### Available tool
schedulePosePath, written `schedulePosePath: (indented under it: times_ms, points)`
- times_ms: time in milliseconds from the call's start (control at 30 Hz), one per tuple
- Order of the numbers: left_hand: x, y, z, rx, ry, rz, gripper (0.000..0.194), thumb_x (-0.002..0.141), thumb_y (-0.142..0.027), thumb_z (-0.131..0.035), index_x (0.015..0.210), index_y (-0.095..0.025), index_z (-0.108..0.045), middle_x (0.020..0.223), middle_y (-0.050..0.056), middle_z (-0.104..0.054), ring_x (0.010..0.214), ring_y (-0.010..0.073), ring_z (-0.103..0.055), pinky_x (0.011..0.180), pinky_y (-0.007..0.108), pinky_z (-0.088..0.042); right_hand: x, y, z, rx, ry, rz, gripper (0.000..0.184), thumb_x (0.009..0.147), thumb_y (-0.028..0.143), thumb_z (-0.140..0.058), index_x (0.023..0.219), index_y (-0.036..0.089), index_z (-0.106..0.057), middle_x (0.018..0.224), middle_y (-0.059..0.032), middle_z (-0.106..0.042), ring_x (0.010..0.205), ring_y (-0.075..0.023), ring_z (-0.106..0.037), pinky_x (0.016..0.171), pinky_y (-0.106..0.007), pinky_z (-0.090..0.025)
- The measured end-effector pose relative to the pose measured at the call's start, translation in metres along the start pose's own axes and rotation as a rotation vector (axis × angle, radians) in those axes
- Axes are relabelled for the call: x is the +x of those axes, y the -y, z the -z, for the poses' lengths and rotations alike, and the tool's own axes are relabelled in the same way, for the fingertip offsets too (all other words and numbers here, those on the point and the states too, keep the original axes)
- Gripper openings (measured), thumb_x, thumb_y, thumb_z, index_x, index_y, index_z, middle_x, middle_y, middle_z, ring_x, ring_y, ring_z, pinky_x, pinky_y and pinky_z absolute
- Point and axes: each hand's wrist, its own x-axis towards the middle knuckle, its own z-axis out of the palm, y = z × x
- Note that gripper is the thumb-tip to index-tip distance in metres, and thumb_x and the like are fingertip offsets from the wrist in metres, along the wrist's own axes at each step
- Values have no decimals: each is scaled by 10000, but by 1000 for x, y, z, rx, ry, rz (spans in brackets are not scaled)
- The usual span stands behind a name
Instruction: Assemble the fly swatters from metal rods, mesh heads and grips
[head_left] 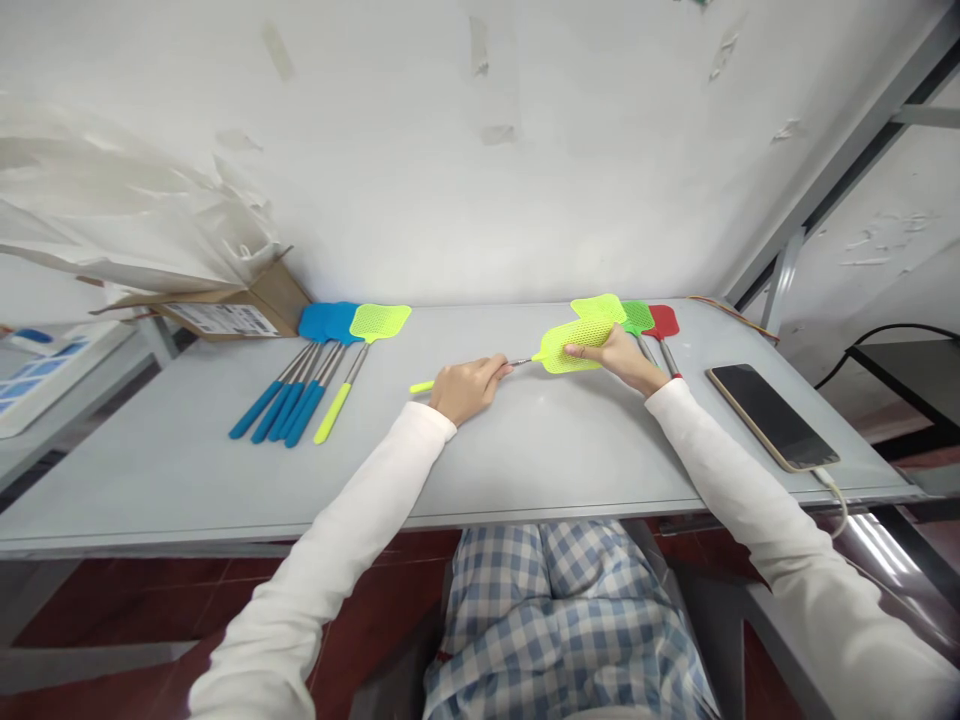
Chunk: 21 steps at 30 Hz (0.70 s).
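A yellow-green fly swatter (559,350) lies across both my hands above the middle of the table. My left hand (469,388) is closed round its metal shaft, and the tip of its handle pokes out on the left. My right hand (626,358) grips the perforated head, thumb on top. Behind that hand lie another yellow-green swatter (596,305), a green swatter (637,315) and a red swatter (664,320), partly hidden by it. To the left, several blue swatters (300,395) lie fanned out beside a yellow-green swatter (381,320).
A cardboard box (259,300) with a label stands at the back left against the wall. A phone (772,415) with a white cable plugged in lies at the right of the grey table (187,480). At far left is a white-and-blue tray (52,375).
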Motion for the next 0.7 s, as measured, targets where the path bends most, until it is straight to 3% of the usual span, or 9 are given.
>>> schedulePosePath:
  times_ms: [367, 533, 600, 700]
  points:
    - [-1, -2, -4, -1, 1, 7, 416, 1002, -466, -317, 965, -235, -662, 879, 62, -755, 706, 184, -663, 528, 304, -228, 2, -9, 5, -34, 34, 7, 448, 587, 471, -852, 924, 214, -709, 899, -64, -747, 898, -257, -689, 772, -382, -564]
    - [2, -4, -1, -51, -31, 85, 383, 992, -453, -364, 957, -234, -676, 845, 53, -743, 724, 183, -658, 546, 288, -264, -2, 6, -1, -110, 10, 26, 487, 645, 539, -795, 956, 181, -683, 995, -99, -727, 937, -261, -667, 833, -409, -546]
    - [4, -3, -1, -126, -88, 130, 350, 978, -455, -408, 929, -230, -671, 810, 48, -728, 723, 180, -650, 557, 278, -281, -3, 12, -2, -175, -57, 82, 484, 692, 552, -757, 1003, 192, -666, 1060, -104, -701, 1001, -261, -641, 894, -423, -523]
    - [9, -2, 1, -337, -247, 201, 288, 943, -460, -491, 888, -226, -649, 714, 20, -669, 655, 155, -605, 571, 255, -304, -2, 11, -1, -327, -289, 221, 502, 788, 551, -668, 1173, 238, -589, 1235, -95, -605, 1143, -240, -548, 987, -430, -464]
